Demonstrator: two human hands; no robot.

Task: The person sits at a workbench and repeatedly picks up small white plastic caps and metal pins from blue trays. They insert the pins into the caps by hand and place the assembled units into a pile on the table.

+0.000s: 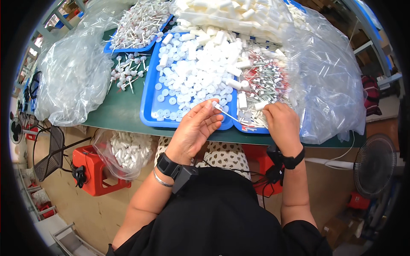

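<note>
Currently in hand, by judgement: pick-up of small parts for assembly. From the left: clear plastic bag at 10 o'clock on the green table; loose white-and-red stems just beside it; blue tray of white discs at 12 o'clock. Below the table edge, at 8 o'clock, a bag of white tubes on a red stool.

Left hand: at centre, over the tray's near rim, fingers loosely curled, grasping a thin white dip tube at its head end between thumb and fingertips. Long axis of the tube: roughly 10 o'clock to 4 o'clock, free tip toward the right hand.

Right hand: at 2 o'clock from centre, fingers bent down into the pile of red-marked stems; grasp or mere touch cannot be told.

Next move, by judgement: calls for one part isolated from the pile and aligned with the tube's axis.
</note>
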